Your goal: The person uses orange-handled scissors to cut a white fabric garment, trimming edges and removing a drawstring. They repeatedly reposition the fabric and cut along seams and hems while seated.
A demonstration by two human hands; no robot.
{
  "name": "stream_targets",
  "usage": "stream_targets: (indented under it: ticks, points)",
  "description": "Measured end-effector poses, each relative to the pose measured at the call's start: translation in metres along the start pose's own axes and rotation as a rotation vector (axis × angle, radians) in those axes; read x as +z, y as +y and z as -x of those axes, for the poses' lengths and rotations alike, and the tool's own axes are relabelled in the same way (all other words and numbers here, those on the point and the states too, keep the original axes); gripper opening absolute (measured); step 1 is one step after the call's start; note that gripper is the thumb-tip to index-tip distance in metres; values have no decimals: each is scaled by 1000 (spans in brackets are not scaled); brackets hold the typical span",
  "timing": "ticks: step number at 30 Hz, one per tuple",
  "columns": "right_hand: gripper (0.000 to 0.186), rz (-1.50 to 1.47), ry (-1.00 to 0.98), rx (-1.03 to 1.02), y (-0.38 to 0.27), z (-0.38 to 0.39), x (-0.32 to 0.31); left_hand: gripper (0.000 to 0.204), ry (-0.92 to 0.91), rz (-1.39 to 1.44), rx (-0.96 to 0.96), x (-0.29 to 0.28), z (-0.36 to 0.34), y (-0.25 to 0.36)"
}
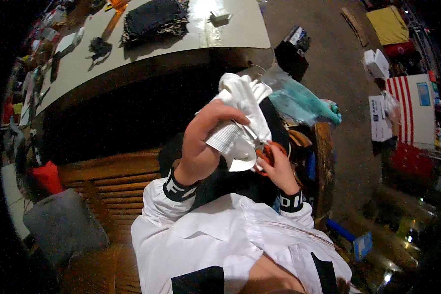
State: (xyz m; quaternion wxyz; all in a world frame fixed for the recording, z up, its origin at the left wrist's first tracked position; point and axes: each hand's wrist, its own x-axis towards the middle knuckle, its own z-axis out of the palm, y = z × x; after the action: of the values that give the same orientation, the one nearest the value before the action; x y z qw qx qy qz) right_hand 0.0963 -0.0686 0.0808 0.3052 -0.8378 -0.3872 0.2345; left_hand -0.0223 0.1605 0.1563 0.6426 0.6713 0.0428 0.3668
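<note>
In front of my lap, my left hand (204, 134) is closed around white knitted gloves (237, 98). Their fingers point up and away, while a ribbed cuff hangs below my thumb. On the right, my right hand (282, 171) grips the red-orange handles of what look like scissors (278, 146). They are close against the lower right side of the gloves. Most of the blades cannot be made out among the white fabric.
A pale table (240, 29) stands ahead, bearing folded dark cloth (152, 22). A clear plastic bag with something teal (299, 100) lies right of the gloves. I sit on a slatted wooden bench (117, 183) with a grey cushion (66, 225) at left. White boxes (379, 117) stand far right.
</note>
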Motion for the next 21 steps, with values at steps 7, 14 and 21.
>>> stream_targets:
  ticks: [7, 14, 21]
  points:
    - [51, -225, 36, -137, -65, -24, -53, 29, -97, -105, 20, 7, -18, 24]
    - [77, -928, -468, -179, -115, -62, -75, 24, -99, -547, 216, -7, -69, 17]
    - [38, -361, 67, -178, -52, -102, -148, 27, 144, -984, 111, -130, -90, -11]
